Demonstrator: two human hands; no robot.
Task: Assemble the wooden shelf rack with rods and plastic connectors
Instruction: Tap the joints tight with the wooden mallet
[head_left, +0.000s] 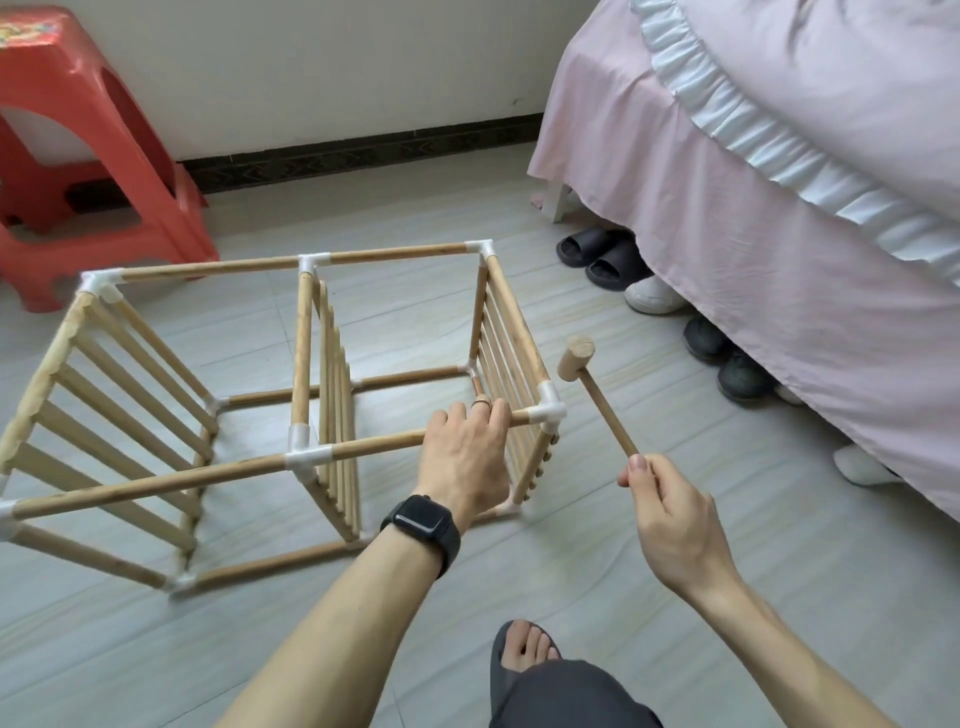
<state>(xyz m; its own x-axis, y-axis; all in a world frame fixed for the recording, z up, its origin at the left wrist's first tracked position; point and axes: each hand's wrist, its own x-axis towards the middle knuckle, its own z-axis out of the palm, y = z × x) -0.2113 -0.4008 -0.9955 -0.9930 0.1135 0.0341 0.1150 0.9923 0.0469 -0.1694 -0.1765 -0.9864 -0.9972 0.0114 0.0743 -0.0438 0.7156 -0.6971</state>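
Observation:
The wooden shelf rack (291, 395) lies on its side on the tiled floor, three slatted panels joined by round rods and white plastic connectors. My left hand (465, 457), with a ring and a black watch, grips the near top rod (218, 473) just left of the corner connector (548, 413). My right hand (670, 512) pinches the end of a small wooden mallet (597, 395). The mallet head is raised in the air just right of that corner connector, not touching it.
A red plastic stool (88, 156) stands at the back left by the wall. A bed with a pink skirt (753, 234) fills the right side, with several shoes and slippers (608, 257) under its edge. My sandalled foot (524, 654) is at the bottom.

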